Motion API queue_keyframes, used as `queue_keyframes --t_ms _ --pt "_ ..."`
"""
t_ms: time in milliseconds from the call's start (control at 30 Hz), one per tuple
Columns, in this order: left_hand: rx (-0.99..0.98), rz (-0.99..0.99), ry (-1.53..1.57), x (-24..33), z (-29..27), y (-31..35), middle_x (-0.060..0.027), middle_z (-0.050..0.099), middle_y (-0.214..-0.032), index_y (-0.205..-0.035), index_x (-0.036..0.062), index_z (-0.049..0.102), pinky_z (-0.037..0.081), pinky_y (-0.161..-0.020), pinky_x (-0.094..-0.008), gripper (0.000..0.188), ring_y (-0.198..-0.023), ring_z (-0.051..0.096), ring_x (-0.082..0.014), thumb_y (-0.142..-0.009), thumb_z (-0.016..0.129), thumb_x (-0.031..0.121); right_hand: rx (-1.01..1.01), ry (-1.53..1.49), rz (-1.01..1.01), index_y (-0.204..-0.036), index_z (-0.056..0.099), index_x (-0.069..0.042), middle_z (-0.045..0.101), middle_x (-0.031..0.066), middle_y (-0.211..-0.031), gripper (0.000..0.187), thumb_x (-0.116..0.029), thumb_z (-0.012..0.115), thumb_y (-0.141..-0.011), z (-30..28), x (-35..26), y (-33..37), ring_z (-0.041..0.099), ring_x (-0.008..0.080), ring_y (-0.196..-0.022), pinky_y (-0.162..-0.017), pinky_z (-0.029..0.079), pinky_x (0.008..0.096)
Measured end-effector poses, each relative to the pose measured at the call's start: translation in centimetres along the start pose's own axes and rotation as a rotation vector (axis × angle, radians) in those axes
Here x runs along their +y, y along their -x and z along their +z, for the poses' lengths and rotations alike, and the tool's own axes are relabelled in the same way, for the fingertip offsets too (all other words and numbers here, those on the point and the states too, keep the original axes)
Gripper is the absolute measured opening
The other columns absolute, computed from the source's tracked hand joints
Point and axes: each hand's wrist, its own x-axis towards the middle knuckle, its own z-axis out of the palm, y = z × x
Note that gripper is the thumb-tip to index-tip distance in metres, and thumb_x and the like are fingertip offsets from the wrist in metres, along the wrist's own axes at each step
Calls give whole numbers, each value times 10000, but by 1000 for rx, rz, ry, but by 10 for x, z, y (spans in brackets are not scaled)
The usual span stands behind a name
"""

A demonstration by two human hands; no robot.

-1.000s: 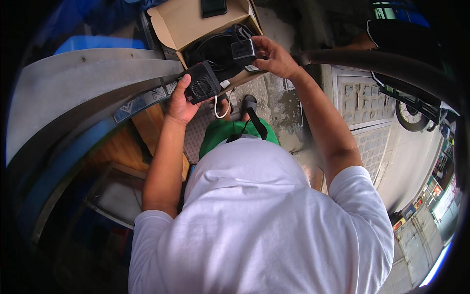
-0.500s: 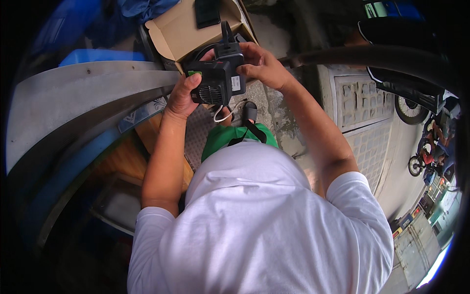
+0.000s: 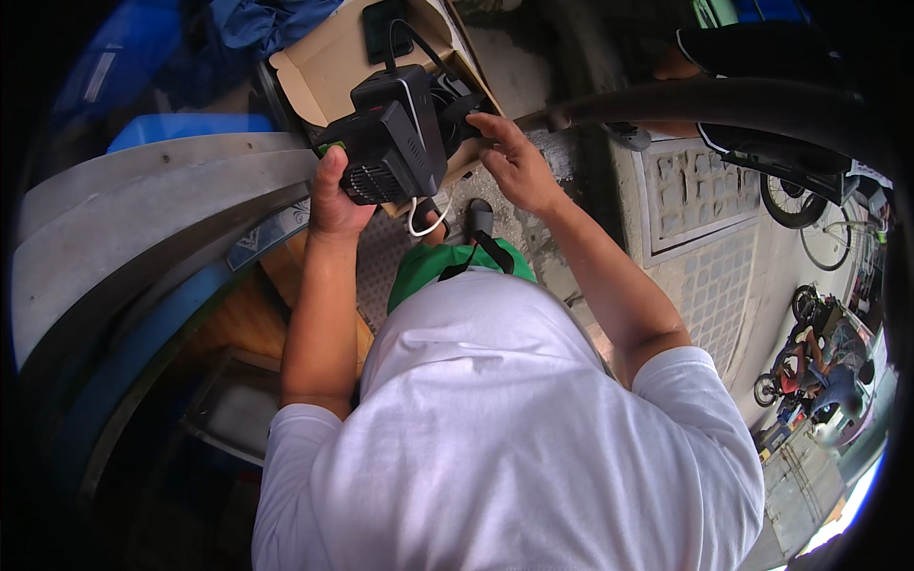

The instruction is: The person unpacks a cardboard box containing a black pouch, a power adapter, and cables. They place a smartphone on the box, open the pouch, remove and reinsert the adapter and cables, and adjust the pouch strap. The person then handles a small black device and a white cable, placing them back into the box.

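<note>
My left hand (image 3: 338,198) grips a black boxy electronic device (image 3: 381,152) with a vent grille, its thumb on the near left side by a green label. A second black block (image 3: 409,119) with a light edge sits against that device. A black cable (image 3: 411,36) loops up from the block's top, and a white cable (image 3: 416,225) hangs below. Just right of the block, my right hand (image 3: 517,164) has its fingers apart beside black coiled cords (image 3: 459,107); whether a fingertip touches them is unclear. Behind the devices is an open cardboard box (image 3: 328,59).
A dark phone-like slab (image 3: 383,30) lies on the box flap. A curved grey metal edge (image 3: 162,176) runs along the left, with blue cloth (image 3: 271,24) beyond it. At right, a dark bar (image 3: 705,100) crosses near another person's leg (image 3: 671,65); motorcycles stand farther off.
My right hand has come off the device and moved right and down. My left hand has shifted slightly left, and the device has tilted, showing more of the second block and the cords.
</note>
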Motion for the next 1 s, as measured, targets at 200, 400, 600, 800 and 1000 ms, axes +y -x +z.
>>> queue_keyframes --t_ms 200,400,600,800,1000 --pt "-64 50 -58 11 8 -12 -115 622 -1350 -1386 47 564 447 -1089 -462 781 -1242 595 -271 -826 736 564 11 574 -333 -1225 650 -107 665 101 -1135 379 -108 716 -852 18 20 22 638 310 -1089 -951 506 414" --pt "18 129 -53 26 -12 -15 -111 617 -1342 -1376 34 562 464 -1070 -472 812 -1228 597 -278 -798 756 570 -153 391 -266 -1025 686 -64 682 97 -976 173 -49 717 -856 5 20 -10 687 277 -885 -833 541 373" --pt "118 90 -145 40 -34 -34 -122 627 -1310 -1368 8 556 496 -1037 -447 830 -1180 624 -272 -788 778 560 -30 -760 465 -1031 666 -49 698 38 -1012 105 -23 683 -930 -30 4 -58 665 128 -950 -897 524 285" --pt "9 176 -498 42 8 -45 -157 592 -1325 -1092 3 718 461 -1044 -403 649 -1203 599 -273 -753 832 544 -135 -931 231 -1029 666 -39 715 50 -1032 96 -58 702 -942 -55 -60 -98 683 133 -950 -856 545 251" --pt "-68 455 -840 49 35 -67 -255 433 -1475 -1070 41 756 361 -1133 -465 592 -1347 484 -387 -719 835 511 -107 -150 -66 -995 664 -8 726 77 -911 150 -52 750 -881 -73 -109 -133 701 154 -840 -758 555 285"
